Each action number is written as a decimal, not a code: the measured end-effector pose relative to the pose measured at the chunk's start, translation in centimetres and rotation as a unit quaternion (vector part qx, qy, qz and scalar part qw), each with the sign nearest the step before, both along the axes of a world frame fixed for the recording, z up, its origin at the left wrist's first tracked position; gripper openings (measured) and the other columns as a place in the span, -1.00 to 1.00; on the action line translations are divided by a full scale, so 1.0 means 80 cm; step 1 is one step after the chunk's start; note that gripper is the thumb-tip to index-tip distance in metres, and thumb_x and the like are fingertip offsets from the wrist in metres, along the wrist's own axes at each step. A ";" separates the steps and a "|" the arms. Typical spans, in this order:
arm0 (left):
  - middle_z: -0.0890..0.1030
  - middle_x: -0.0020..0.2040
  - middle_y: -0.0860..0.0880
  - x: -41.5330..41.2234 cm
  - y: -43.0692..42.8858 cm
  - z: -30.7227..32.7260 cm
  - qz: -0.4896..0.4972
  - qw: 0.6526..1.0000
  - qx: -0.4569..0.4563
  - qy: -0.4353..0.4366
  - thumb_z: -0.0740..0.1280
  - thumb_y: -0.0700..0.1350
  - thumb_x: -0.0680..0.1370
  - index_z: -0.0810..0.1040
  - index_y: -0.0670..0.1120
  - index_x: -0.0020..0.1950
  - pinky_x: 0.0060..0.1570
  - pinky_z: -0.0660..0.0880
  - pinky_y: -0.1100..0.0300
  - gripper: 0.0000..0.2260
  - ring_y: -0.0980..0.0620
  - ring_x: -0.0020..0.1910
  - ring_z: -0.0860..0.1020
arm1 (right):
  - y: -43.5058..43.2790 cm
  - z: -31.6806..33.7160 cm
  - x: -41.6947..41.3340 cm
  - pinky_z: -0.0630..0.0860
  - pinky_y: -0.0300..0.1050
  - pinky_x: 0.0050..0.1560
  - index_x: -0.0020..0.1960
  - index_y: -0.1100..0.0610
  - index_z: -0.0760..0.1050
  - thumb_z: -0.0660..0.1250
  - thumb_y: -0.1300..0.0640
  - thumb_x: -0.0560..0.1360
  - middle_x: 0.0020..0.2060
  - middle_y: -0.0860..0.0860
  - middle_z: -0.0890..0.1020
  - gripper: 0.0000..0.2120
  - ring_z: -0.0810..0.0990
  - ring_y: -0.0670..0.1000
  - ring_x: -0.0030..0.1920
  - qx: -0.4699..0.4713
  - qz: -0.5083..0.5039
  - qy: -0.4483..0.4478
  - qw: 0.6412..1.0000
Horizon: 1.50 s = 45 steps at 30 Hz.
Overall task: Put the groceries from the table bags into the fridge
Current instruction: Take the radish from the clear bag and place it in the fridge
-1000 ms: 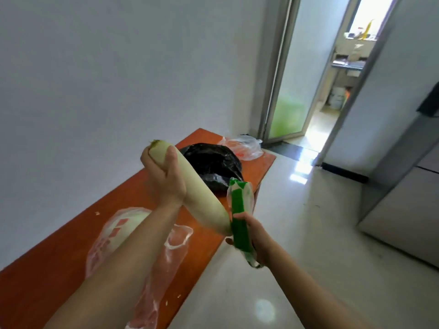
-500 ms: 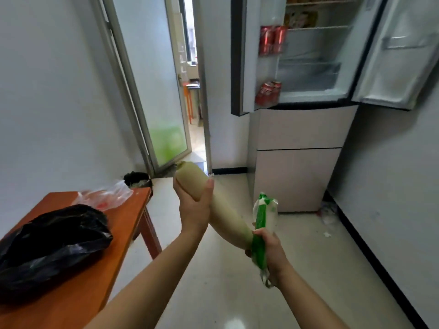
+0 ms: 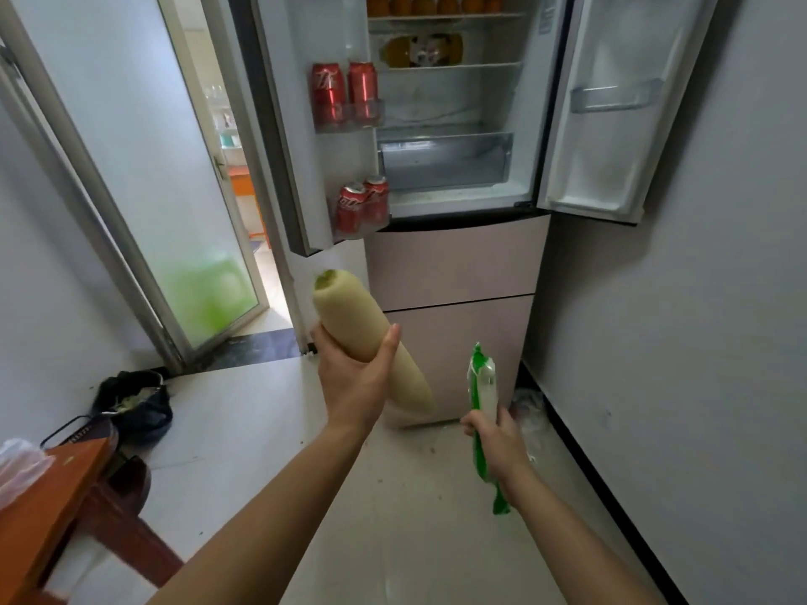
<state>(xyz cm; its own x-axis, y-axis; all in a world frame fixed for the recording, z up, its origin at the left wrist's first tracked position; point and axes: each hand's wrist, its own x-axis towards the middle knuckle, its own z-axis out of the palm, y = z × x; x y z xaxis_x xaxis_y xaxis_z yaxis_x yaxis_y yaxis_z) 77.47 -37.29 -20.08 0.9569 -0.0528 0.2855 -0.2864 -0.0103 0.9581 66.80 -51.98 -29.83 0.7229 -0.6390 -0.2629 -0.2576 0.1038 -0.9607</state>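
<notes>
My left hand (image 3: pixel 356 382) grips a long pale radish (image 3: pixel 349 318) around its middle, thick end tilted up and left. My right hand (image 3: pixel 498 443) holds a green and white packet (image 3: pixel 482 386) upright by its lower half. Straight ahead stands the fridge (image 3: pixel 454 264) with both upper doors swung open. Inside it are glass shelves and a clear drawer (image 3: pixel 445 161). Orange fruits (image 3: pixel 432 4) line the top shelf. Red cans (image 3: pixel 345 91) sit in the left door racks. The orange table's corner (image 3: pixel 48 486) shows at lower left with a bit of clear bag (image 3: pixel 17 465) on it.
A glass sliding door (image 3: pixel 192 211) stands open on the left of the fridge. A dark bag (image 3: pixel 133 401) lies on the floor by the door frame. A grey wall (image 3: pixel 677 342) runs along the right. A crumpled clear bag (image 3: pixel 530 412) lies at the fridge's foot.
My view has swung from the table toward the fridge, which is now closer. Both hands keep their items; the radish and the packet have drawn apart.
</notes>
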 end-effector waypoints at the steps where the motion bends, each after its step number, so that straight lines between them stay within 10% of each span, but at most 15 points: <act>1: 0.52 0.14 0.25 0.016 -0.019 -0.002 -0.007 1.000 0.001 -0.018 0.57 0.09 0.38 0.24 0.23 0.31 -0.09 0.52 0.36 -0.35 0.27 0.05 0.56 | -0.020 -0.001 0.016 0.39 -0.07 -0.18 -0.02 0.09 0.52 0.40 0.08 0.46 -0.19 0.11 0.59 -0.86 0.53 0.06 -0.16 0.001 -0.007 -0.003 1.000; 8: 0.47 0.06 0.47 0.166 -0.177 -0.015 -0.021 0.999 -0.020 -0.020 0.56 0.18 0.36 0.20 0.50 0.19 0.00 0.57 0.12 -0.37 0.39 0.02 0.53 | -0.183 0.001 0.178 0.50 0.04 -0.12 0.13 0.11 0.43 0.35 0.11 0.49 -0.17 0.16 0.63 -0.76 0.60 0.12 -0.18 -0.003 -0.061 -0.048 0.997; 12: 0.51 0.17 0.23 0.272 -0.273 0.008 -0.031 0.998 -0.047 0.023 0.56 0.25 0.31 0.25 0.19 0.38 0.13 0.59 -0.05 -0.24 0.18 0.12 0.55 | -0.281 0.034 0.280 0.53 0.03 -0.10 0.19 0.08 0.43 0.35 0.04 0.55 -0.09 0.16 0.66 -0.74 0.65 0.17 -0.06 -0.027 -0.065 -0.046 0.996; 24: 0.56 0.16 0.17 0.493 -0.491 0.093 -0.006 0.998 -0.059 -0.037 0.51 0.18 0.42 0.37 0.03 0.36 -0.03 0.51 0.43 -0.39 0.34 0.06 0.55 | -0.501 0.141 0.492 0.50 -0.03 0.00 0.20 0.04 0.53 0.32 -0.14 0.59 -0.07 0.02 0.62 -0.69 0.61 0.05 -0.06 -0.088 -0.051 -0.171 0.980; 29: 0.57 0.16 0.09 0.565 -0.568 0.112 0.031 0.997 -0.069 -0.023 0.39 0.35 0.43 0.34 0.00 0.36 0.16 0.56 -0.04 -0.34 0.11 0.10 0.59 | -0.575 0.165 0.583 0.53 -0.02 0.02 0.22 -0.01 0.54 0.32 -0.17 0.58 -0.06 -0.01 0.62 -0.68 0.61 0.05 0.01 -0.128 -0.010 -0.223 0.966; 36: 0.56 0.03 0.07 0.658 -0.649 0.188 0.151 0.985 -0.045 -0.066 0.24 0.43 0.42 0.35 0.03 0.18 0.08 0.52 -0.03 -0.44 -0.03 0.04 0.58 | -0.670 0.239 0.696 0.44 -0.31 0.15 0.51 -0.24 0.25 0.34 -0.24 0.54 0.19 -0.26 0.55 -0.42 0.53 -0.24 0.13 -0.240 0.047 -0.259 0.934; 45: 0.48 0.30 -0.14 0.781 -0.704 0.202 0.163 0.966 -0.113 0.167 0.26 0.44 0.42 0.19 -0.12 0.51 0.24 0.48 -0.08 -0.13 -0.19 0.21 0.50 | -0.744 0.281 0.797 0.33 -0.16 0.12 0.61 -0.05 0.15 0.34 -0.29 0.50 0.32 0.02 0.35 -0.22 0.42 -0.03 0.17 -0.436 0.022 -0.181 0.881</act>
<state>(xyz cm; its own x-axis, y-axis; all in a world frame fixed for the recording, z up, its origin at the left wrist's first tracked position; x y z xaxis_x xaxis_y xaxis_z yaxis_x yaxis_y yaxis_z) 139.92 -93.59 -3.89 0.9528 0.2949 -0.0721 0.0213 0.1719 0.9849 130.57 -111.52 -7.31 0.6876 -0.4530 0.5674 0.0964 -0.7176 -0.6897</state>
